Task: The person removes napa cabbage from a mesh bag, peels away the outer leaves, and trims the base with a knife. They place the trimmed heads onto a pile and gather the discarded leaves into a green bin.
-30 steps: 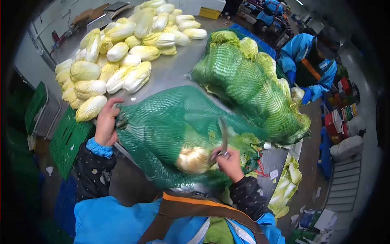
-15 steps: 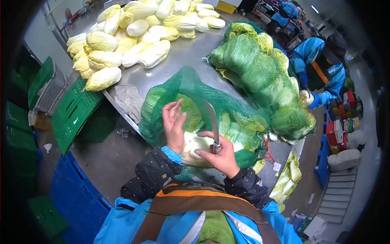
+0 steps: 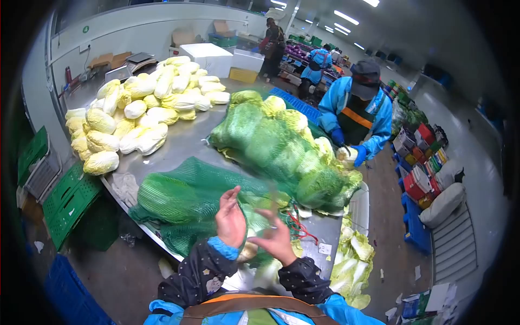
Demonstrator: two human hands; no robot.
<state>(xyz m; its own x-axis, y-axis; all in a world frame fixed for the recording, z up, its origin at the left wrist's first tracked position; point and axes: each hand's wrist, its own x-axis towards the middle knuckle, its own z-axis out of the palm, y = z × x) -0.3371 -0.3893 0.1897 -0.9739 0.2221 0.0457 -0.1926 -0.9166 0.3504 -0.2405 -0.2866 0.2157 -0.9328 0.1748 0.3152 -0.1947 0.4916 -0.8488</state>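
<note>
Green mesh netting (image 3: 179,203) with cabbages inside lies across the near part of the metal table. Over its near edge is my left hand (image 3: 231,219), fingers apart and holding nothing. To its right, my right hand (image 3: 274,237) grips a knife (image 3: 273,197) whose blade points up and is blurred by motion. Beneath and between both hands sits a pale cabbage (image 3: 248,250), partly hidden. Farther back, a full green net bag of cabbages (image 3: 265,141) lies diagonally. Red string (image 3: 299,225) is at the right end of the near netting.
Trimmed cabbages (image 3: 143,111) are piled at the back left of the table (image 3: 189,138). A co-worker (image 3: 357,108) in blue gloves handles a cabbage beyond the full bag. Loose leaves (image 3: 352,265) lie at the right, green crates (image 3: 70,197) at the left. A cloth (image 3: 125,188) rests on the left edge.
The view has tilted up, showing more of the room. The knife stays in my right hand, now blurred. The pale cabbage beneath my hands shows less, and the near netting lies differently.
</note>
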